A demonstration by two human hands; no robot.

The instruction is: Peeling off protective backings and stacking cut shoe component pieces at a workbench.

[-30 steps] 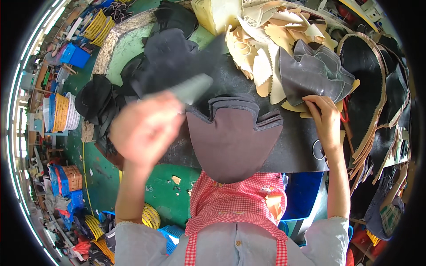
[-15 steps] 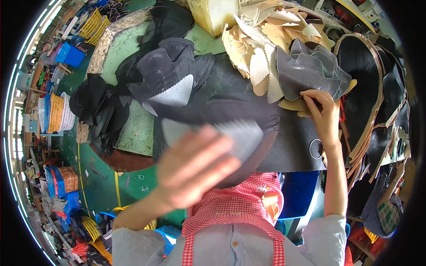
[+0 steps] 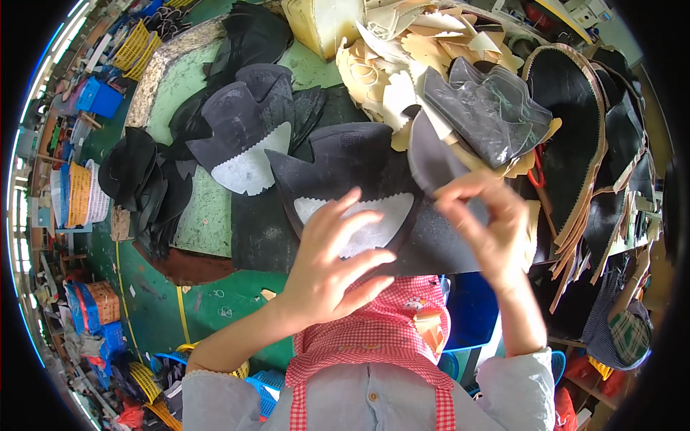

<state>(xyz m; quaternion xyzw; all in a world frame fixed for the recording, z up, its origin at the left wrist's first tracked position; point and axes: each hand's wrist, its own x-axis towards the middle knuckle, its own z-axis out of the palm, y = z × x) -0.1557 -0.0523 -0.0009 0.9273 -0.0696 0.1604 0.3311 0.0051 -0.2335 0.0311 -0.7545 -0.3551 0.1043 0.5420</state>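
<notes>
My right hand (image 3: 492,226) pinches the lower tip of a thin dark grey curved piece (image 3: 431,152), which stands raised over the work surface. In front of me lies a black leather-like piece (image 3: 345,154) with a pale grey zigzag-edged patch (image 3: 384,219) along its near side. Spread above that patch, my left hand (image 3: 330,266) is open; whether its fingertips touch it I cannot tell. A similar black piece with its own pale patch (image 3: 255,165) rests to the left, on other black pieces. A translucent dark grey stack (image 3: 489,108) lies beyond my right hand.
Cream and tan zigzag-cut scraps (image 3: 402,50) heap up at the back, beside a yellowish block (image 3: 323,25). Large black pieces with tan edges (image 3: 568,129) hang at the right, near red-handled scissors (image 3: 535,172). Black pieces (image 3: 136,179) pile at the left edge.
My right hand has moved from the grey stack toward me and left, bringing a dark grey curved piece. My left hand has risen slightly and its fingers have spread. The view has shifted a little.
</notes>
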